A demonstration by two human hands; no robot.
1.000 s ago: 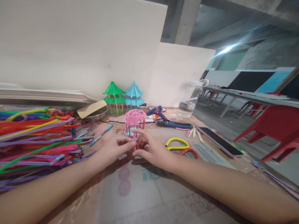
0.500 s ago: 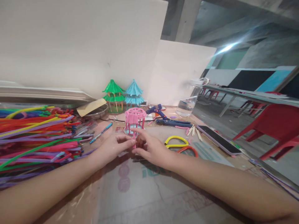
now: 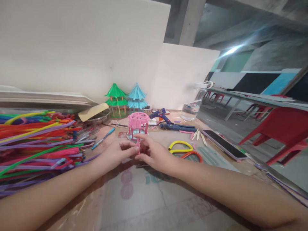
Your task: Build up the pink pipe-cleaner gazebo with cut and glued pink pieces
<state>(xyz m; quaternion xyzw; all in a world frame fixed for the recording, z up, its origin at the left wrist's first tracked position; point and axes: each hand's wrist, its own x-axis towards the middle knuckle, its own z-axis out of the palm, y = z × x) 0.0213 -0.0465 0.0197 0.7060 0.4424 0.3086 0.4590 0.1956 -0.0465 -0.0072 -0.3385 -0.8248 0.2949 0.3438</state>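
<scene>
Between the fingertips of both hands is a short pink pipe cleaner piece [image 3: 138,144], held upright. My left hand [image 3: 121,150] pinches it from the left, thumb on top. My right hand [image 3: 154,151] closes on it from the right, its index finger near the upper end and its thumb near the lower. Just beyond the fingers stands a pink model pavilion [image 3: 138,121] with a ring-shaped roof partly covered in pink strips, thin posts and a pale blue base. Scissors [image 3: 181,146] with yellow and orange handles lie right of my right hand, their blades partly hidden beneath it.
A heap of coloured pipe cleaners [image 3: 38,144] fills the left side. Behind stand a green pavilion [image 3: 116,99] and a blue pavilion [image 3: 137,98]. To the right are a glue gun [image 3: 161,115], dark pliers [image 3: 178,127], a phone [image 3: 223,144] and a water jug [image 3: 191,104].
Both hands keep their pinch on the pink piece, with barely any finger movement. The whole view has shifted slightly.
</scene>
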